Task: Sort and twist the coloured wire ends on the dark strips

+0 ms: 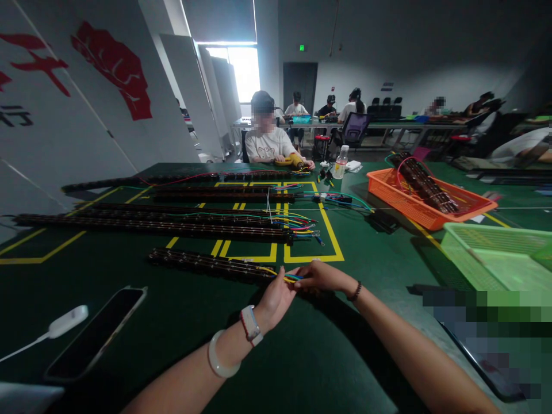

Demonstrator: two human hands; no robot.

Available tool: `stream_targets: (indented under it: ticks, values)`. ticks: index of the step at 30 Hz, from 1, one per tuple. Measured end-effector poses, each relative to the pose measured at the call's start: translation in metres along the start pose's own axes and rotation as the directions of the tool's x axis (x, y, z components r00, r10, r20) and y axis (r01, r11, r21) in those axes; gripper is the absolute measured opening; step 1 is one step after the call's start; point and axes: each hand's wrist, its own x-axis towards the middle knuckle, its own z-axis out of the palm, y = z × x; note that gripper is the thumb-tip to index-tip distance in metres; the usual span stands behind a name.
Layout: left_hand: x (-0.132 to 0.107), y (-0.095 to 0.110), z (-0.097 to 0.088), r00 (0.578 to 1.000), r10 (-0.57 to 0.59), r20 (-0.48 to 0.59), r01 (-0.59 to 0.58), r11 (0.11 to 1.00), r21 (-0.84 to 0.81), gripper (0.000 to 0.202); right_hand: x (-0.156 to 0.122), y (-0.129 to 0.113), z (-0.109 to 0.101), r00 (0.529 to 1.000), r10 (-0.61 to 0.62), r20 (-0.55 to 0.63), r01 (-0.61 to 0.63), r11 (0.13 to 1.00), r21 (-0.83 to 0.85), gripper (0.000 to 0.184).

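Both my hands meet at the right end of a dark, long bundled strip (211, 263) lying on the green table. Coloured wires (291, 278), yellow, blue and green, come out of that end. My left hand (277, 299) grips the wires with the thumb on top. Fingers of my right hand (318, 277) pinch the same wires just to the right. Beyond them lie more dark strips (155, 226), with loose wire ends and small metal terminals (317, 233) at their right ends.
An orange basket (431, 215) holding another strip bundle and a green basket (470, 236) stand at the right. A phone (97, 336) and white charger (69, 321) lie left. Across the table sits a person (267, 138) with a yellow tool (290, 161), near a bottle (340, 164).
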Motion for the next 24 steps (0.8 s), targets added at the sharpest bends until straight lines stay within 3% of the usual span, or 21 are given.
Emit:
stream_targets:
  ticks: [4,9,13,18,21,24]
  values:
    - [0.000,-0.003,-0.001,0.999,0.020,-0.030,-0.021,1.000,-0.020,0.039,-0.003,-0.013,0.006,0.991,-0.028,-0.133,-0.027,0.919,-0.393,0.030]
    - [-0.001,-0.007,-0.001,0.986,0.060,-0.155,-0.066,0.997,-0.038,0.026,-0.004,-0.024,0.020,0.965,-0.072,-0.254,-0.150,0.644,-0.750,0.023]
    - [-0.001,-0.008,0.000,0.976,0.033,-0.217,-0.043,0.998,-0.041,0.019,-0.004,-0.023,0.029,0.958,-0.163,-0.235,-0.122,0.510,-0.851,0.016]
    - [-0.002,-0.007,0.003,0.979,0.042,-0.200,-0.050,0.998,-0.034,0.014,-0.002,-0.015,0.041,0.931,-0.305,-0.199,-0.064,0.403,-0.913,0.017]
    - [0.000,-0.007,0.001,0.976,0.056,-0.212,-0.066,0.997,-0.038,0.013,0.000,-0.009,0.043,0.900,-0.385,-0.206,-0.046,0.387,-0.921,0.020]
    - [0.002,-0.008,-0.003,0.972,0.068,-0.226,-0.077,0.997,-0.029,0.013,-0.005,-0.006,0.039,0.850,-0.466,-0.245,-0.020,0.436,-0.900,0.025]
